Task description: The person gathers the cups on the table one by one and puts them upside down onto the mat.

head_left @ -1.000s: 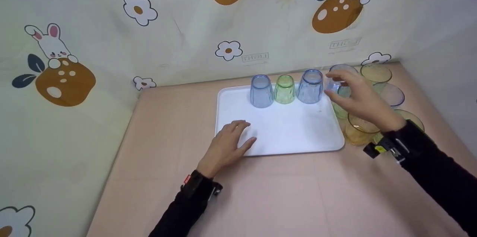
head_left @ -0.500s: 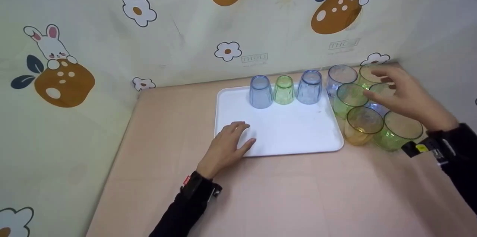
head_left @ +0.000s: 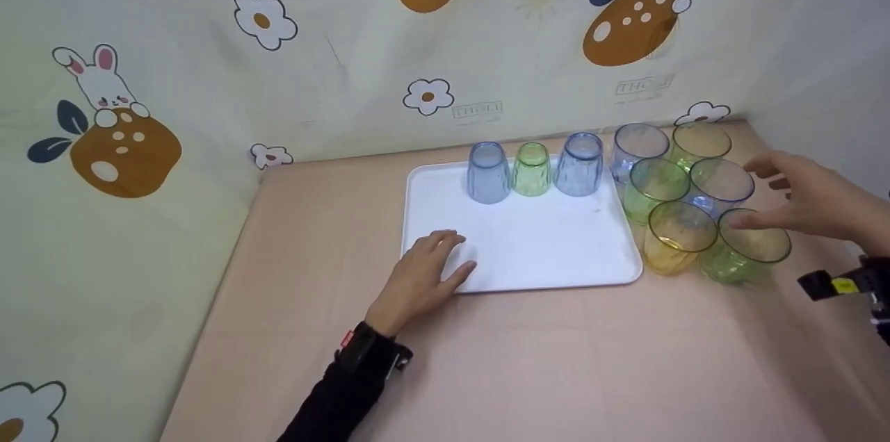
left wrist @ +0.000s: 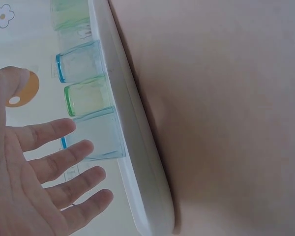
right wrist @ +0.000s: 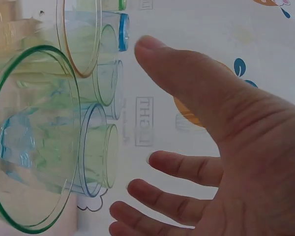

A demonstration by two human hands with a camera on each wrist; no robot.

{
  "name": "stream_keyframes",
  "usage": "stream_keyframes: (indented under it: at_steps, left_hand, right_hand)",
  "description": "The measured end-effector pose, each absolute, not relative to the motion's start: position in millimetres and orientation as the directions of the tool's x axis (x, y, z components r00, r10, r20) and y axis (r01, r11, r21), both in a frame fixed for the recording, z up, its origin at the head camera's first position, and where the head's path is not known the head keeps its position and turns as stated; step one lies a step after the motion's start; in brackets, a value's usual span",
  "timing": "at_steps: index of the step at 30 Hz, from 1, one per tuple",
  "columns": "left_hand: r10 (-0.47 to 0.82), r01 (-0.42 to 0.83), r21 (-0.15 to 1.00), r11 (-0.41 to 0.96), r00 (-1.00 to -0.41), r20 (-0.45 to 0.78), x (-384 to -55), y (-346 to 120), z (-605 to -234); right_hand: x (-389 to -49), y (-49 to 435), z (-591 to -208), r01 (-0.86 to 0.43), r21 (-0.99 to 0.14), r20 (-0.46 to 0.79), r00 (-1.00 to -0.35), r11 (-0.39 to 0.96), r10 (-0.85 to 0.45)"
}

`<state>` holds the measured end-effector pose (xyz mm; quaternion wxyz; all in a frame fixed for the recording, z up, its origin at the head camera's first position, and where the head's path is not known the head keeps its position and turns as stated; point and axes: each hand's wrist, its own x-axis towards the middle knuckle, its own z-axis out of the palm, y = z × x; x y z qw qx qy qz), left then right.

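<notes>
My left hand (head_left: pixel 419 280) hovers over the front left edge of a white tray (head_left: pixel 528 247), fingers spread and holding nothing. At the tray's back edge, two blue glasses (head_left: pixel 489 174) (head_left: pixel 579 165) stand upside down with a smaller-looking green glass (head_left: pixel 532 169) between them. My right hand (head_left: pixel 810 199) is at the far right, thumb and fingers apart around nothing, its thumb overlapping the rim of the front right green glass (head_left: pixel 747 254). In the right wrist view that green glass (right wrist: pixel 34 137) stands mouth up just beyond the fingers.
Right of the tray, several glasses stand mouth up in two rows: a yellow glass (head_left: pixel 674 247), a green glass (head_left: pixel 650 195), clear-blue glasses (head_left: pixel 636 150) (head_left: pixel 723 185) and a yellow-green glass (head_left: pixel 701 143). A patterned cloth wall (head_left: pixel 334 94) rises behind the table (head_left: pixel 500 365).
My right hand has moved right and toward me, from beside the back blue glass across the upright glasses to the front right green one. The left hand stays in place.
</notes>
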<state>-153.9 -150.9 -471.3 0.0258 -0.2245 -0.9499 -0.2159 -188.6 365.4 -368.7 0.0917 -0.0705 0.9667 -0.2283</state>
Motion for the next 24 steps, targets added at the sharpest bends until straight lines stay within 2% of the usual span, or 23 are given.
stream_keyframes:
  at_steps: [13, 18, 24]
  left_hand:
    - [0.414, 0.443, 0.398, 0.803, -0.896, 0.161, -154, -151, -471]
    - [0.419, 0.440, 0.398, 0.805, -0.896, 0.143, -154, -151, -471]
    - [0.418, 0.435, 0.403, 0.805, -0.898, 0.136, -153, -151, -471]
  right_hand:
    - [-171, 377, -381, -0.030, -0.398, -0.276, -0.949, 0.917, -0.151]
    - [-166, 376, -391, -0.034, -0.399, -0.276, -0.948, 0.917, -0.155]
    - [-164, 374, -398, -0.103, -0.393, -0.228, -0.952, 0.914, -0.206]
